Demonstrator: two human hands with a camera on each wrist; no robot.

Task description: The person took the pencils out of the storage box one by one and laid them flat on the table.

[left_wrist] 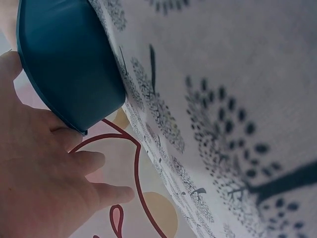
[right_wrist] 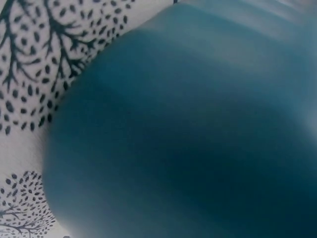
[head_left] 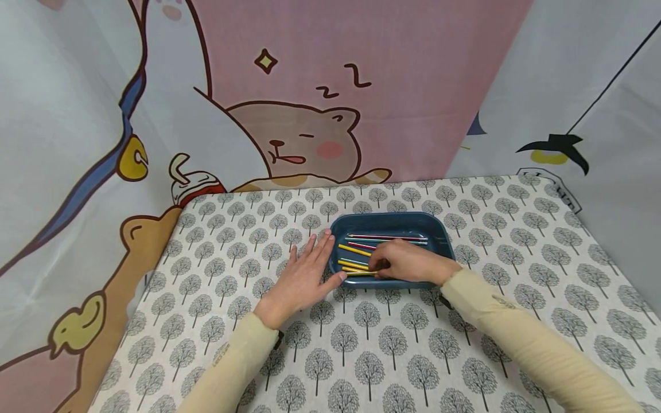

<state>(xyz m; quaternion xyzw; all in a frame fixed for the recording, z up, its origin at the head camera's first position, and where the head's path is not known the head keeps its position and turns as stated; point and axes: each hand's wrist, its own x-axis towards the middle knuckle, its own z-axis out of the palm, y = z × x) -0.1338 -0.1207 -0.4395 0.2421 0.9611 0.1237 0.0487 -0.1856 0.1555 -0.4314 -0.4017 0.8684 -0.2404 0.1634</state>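
A dark blue rectangular tray [head_left: 389,284] lies on the table with several pencils in it. Yellow pencils [head_left: 354,250] are on the left side, and a dark red pencil [head_left: 384,236] lies toward the back. My right hand [head_left: 410,261] reaches in over the near rim, its curled fingers pinching the end of a yellow pencil [head_left: 360,273] near the front wall. Against the tray's left rim rests my left hand [head_left: 304,278], fingers straight and spread; the left wrist view also shows this hand [left_wrist: 49,163] at the rim. Only blurred tray [right_wrist: 163,134] fills most of the right wrist view.
A white cloth with grey tree prints [head_left: 366,344] covers the table. Behind it hangs a curtain [head_left: 413,86] with cartoon animals, reaching down to the table's back edge and along the sides.
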